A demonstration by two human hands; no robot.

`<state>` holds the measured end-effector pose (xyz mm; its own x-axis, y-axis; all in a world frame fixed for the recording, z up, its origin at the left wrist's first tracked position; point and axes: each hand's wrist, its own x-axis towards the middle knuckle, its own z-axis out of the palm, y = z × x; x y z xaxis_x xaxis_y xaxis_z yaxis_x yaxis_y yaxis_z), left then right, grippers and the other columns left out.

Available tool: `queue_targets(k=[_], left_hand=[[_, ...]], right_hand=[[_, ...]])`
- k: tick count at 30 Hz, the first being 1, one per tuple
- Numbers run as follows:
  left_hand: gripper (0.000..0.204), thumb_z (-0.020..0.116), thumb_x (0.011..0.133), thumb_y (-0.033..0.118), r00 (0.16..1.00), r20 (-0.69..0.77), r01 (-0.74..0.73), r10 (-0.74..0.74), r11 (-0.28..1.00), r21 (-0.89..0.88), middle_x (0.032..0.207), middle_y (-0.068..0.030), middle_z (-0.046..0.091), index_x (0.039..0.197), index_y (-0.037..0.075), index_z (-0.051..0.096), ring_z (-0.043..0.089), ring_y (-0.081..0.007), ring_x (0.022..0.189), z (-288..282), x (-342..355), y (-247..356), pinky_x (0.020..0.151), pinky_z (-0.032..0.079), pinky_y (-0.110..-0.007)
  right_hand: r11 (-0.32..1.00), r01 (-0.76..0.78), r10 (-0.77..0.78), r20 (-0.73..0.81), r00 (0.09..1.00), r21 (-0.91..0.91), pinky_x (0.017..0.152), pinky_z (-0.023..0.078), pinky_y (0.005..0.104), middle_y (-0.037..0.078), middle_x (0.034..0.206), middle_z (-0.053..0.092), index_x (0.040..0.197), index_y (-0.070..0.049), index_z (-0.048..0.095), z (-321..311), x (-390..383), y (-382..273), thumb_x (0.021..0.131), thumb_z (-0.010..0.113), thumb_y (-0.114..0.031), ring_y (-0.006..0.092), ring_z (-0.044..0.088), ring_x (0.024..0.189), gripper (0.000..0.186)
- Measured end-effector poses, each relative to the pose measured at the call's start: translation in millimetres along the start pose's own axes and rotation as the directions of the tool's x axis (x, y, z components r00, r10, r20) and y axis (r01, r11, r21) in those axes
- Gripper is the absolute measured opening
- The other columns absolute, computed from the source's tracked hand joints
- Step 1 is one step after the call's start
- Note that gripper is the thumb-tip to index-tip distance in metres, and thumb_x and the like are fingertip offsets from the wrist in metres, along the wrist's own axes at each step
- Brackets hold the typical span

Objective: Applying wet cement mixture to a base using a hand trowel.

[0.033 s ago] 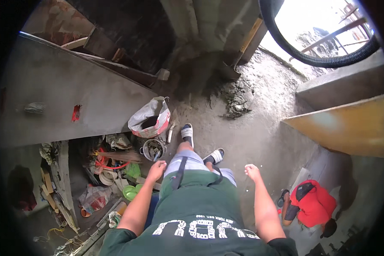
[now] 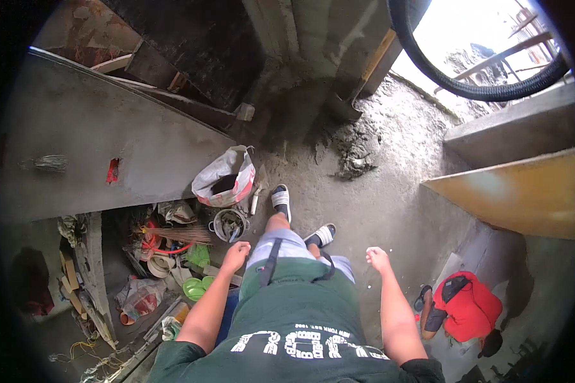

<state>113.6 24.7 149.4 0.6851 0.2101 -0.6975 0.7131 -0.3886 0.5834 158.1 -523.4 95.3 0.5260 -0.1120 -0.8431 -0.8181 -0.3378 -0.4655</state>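
Note:
My left hand hangs beside my left hip with its fingers curled in, and nothing shows in it. My right hand is held out over the floor at my right side, its fingers also loosely closed and no object visible in them. Neither hand touches anything. Nearest to the left one stands a small bucket with grey stuff in it. Behind that bucket is an open white and red sack with dark contents. A trowel lies beside the sack, close to my foot.
Ahead, a shovel rests by a heap of wet mortar. At the right crouches a person in red, near a yellowish panel. Clutter with a green basin fills the left side. A black hose loops at upper right.

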Motion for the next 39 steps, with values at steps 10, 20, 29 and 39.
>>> queue_targets(k=[10, 20, 29, 39], left_hand=[[0.026, 0.060, 0.094, 0.025, 1.000, 0.012, 0.000, 0.001, 0.994, -0.110, 0.093, -0.0127, 0.072, 0.104, 0.003, 0.067, 0.069, -0.0197, 0.090, 56.1, 155.4, 19.8, 0.080, 0.052, -0.034], [0.023, 0.053, 0.101, 0.015, 0.999, -0.032, -0.023, 0.003, 0.770, -0.638, 0.104, -0.0097, 0.067, 0.117, -0.001, 0.059, 0.064, -0.0144, 0.095, 132.5, 355.0, 32.4, 0.084, 0.051, -0.027], [0.025, 0.054, 0.099, 0.011, 0.984, 0.109, -0.079, 0.140, 0.895, -0.439, 0.100, -0.0079, 0.064, 0.121, -0.002, 0.056, 0.059, -0.0096, 0.090, 127.5, 412.6, 5.5, 0.082, 0.047, -0.024], [0.024, 0.062, 0.094, 0.009, 0.998, 0.062, 0.015, 0.026, 0.811, -0.586, 0.091, -0.0047, 0.065, 0.117, 0.001, 0.060, 0.058, -0.0060, 0.075, 156.8, 412.3, 1.9, 0.063, 0.042, -0.020]], right_hand=[[0.991, -0.022, 0.037, 0.112, 0.993, -0.132, 0.071, 0.054, 0.0295, 0.008, 0.094, 0.069, 0.109, 0.001, 0.065, 76.8, 79.4, -58.1, 0.095, 0.061, -0.023, 0.0143, 0.066, 0.080, 0.029], [0.918, 0.254, -0.062, 0.524, 0.849, -0.303, 0.079, 0.052, 0.0318, 0.011, 0.100, 0.070, 0.115, -0.002, 0.065, 416.3, 369.0, -95.3, 0.091, 0.064, -0.033, 0.0197, 0.064, 0.086, 0.039], [0.986, 0.159, -0.166, 0.393, 0.904, 0.052, 0.096, 0.046, 0.0390, 0.030, 0.114, 0.061, 0.125, 0.007, 0.053, 708.7, 537.8, -7.8, 0.080, 0.072, -0.053, 0.0375, 0.060, 0.110, 0.077], [0.945, -0.096, -0.019, 0.346, 0.938, 0.312, 0.068, 0.047, 0.0312, 0.006, 0.081, 0.062, 0.113, -0.003, 0.056, 688.1, 559.4, -13.2, 0.090, 0.068, -0.030, 0.0174, 0.058, 0.071, 0.037]])
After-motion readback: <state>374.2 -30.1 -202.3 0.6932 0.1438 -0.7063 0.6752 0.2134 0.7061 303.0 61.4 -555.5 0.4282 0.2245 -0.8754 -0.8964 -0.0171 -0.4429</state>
